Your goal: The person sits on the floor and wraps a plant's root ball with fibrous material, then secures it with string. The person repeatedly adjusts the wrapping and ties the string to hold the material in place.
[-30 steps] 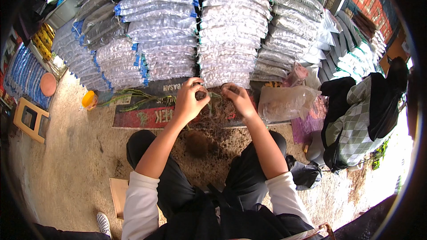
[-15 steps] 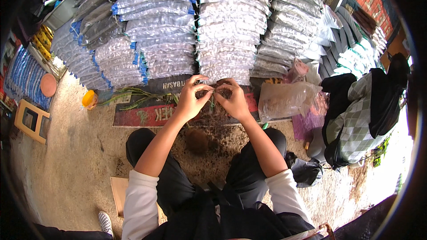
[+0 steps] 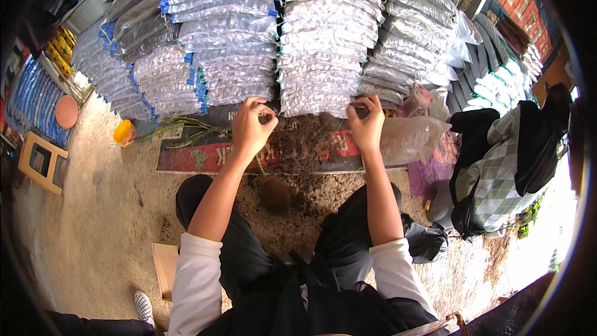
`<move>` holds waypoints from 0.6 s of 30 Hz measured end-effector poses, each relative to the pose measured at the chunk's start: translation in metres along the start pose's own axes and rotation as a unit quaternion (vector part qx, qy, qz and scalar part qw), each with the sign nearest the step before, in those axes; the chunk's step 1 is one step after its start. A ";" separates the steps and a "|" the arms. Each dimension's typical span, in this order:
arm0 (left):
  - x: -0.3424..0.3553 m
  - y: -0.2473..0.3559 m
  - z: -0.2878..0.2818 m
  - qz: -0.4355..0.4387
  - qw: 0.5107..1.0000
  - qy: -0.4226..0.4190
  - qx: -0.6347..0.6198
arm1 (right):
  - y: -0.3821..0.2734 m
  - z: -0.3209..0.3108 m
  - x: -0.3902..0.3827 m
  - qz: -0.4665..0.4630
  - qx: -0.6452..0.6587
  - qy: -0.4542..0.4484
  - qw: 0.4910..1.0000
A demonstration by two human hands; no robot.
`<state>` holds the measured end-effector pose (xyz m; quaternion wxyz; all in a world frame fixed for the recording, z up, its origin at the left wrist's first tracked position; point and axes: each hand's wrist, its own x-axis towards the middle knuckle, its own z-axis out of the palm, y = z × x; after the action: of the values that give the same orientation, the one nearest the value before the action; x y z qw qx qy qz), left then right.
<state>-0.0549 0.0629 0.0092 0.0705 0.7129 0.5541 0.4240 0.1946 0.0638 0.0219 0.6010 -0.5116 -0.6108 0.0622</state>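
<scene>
pale tan floor (image 3: pixel 106 211) runs beneath a red and black printed sheet (image 3: pixel 174 163), spread beyond the person's bent knees. over the sheet's far part, the left hand (image 3: pixel 252 127) and the right hand (image 3: pixel 368 121) hover well apart. on each, the thumb and forefinger curl close together in a loose ring; whether any thin strand is pinched at the tips, i cannot tell. between them and slightly nearer, a tangle of brown roots and soil (image 3: pixel 311 143) lies on the printed sheet. a round brown clump (image 3: pixel 274 194) sits on the floor nearer the knees, beside scattered dark crumbs. to the left, long green leaves (image 3: pixel 193 137) trail toward an orange cup (image 3: pixel 124 134); farther left is a tan stool (image 3: pixel 43 162). just right of the right hand lies a crumpled clear bag (image 3: pixel 413 140), near some purple plastic (image 3: pixel 423 177), with checked cloth (image 3: pixel 504 155) farther right. on the far side, filled bags (image 3: pixel 320 56) rise in tall stacks, some edged in blue.
</scene>
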 end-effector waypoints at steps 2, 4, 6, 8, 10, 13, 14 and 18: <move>0.003 -0.008 -0.005 -0.015 1.000 -0.004 0.020 | 0.011 -0.008 0.001 0.096 0.099 -0.047 0.989; 0.005 -0.025 -0.007 -0.026 0.998 0.011 0.052 | 0.012 -0.008 0.000 0.143 0.204 -0.092 0.964; 0.004 -0.031 -0.005 -0.056 0.998 -0.007 0.001 | 0.008 -0.009 -0.005 0.155 0.231 -0.128 0.952; 0.002 -0.026 0.002 -0.046 0.995 -0.040 -0.075 | 0.007 -0.010 -0.009 0.133 0.246 -0.170 0.945; -0.004 0.003 0.008 -0.012 0.979 -0.112 -0.172 | -0.001 -0.013 -0.011 0.140 0.265 -0.202 0.932; -0.004 0.052 0.006 0.026 0.962 -0.178 -0.206 | -0.008 -0.014 -0.013 0.130 0.210 -0.219 0.944; -0.003 0.065 0.006 -0.002 0.953 -0.204 -0.226 | -0.009 -0.016 -0.014 0.136 0.212 -0.219 0.943; -0.001 0.068 0.019 -0.040 0.922 -0.271 -0.272 | -0.018 -0.020 -0.015 0.128 0.218 -0.219 0.943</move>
<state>0.0078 0.0437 0.0354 0.4260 0.7315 0.4050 0.3456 0.1969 0.0347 0.0297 0.5364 -0.4162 -0.6279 0.3805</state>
